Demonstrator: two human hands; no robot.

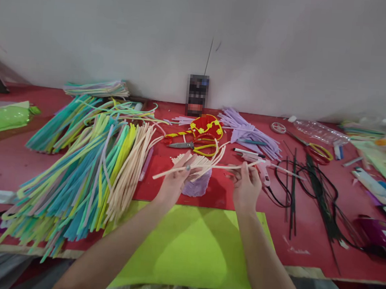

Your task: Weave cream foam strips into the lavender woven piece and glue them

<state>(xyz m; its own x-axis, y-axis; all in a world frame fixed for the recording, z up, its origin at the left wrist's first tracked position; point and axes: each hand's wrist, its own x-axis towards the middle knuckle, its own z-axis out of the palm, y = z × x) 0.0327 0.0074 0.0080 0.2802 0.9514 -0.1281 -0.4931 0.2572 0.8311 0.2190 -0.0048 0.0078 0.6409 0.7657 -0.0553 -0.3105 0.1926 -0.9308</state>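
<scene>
A cream pipe cleaner (218,167) runs nearly level between my two hands, its left end sticking out past my left hand. My left hand (177,172) is closed on it, and a ring shows on one finger. On the other side, my right hand (247,182) pinches it near its right end. Beneath and just right of my left hand lies a lavender piece made of pipe cleaners (196,188), with cream stems along its top. Several cream stems curve up behind it. My left fingers partly cover this piece, so I cannot tell whether the held stem is joined to it.
Bundled coloured pipe cleaners (76,184) fill the left side. Behind my hands lie scissors (182,145), a red and yellow piece (206,127) and lavender pipe cleaners (247,133). A pink glue gun (264,172), its cord and dark stems (319,194) lie right. A yellow-green sheet (188,246) lies in front.
</scene>
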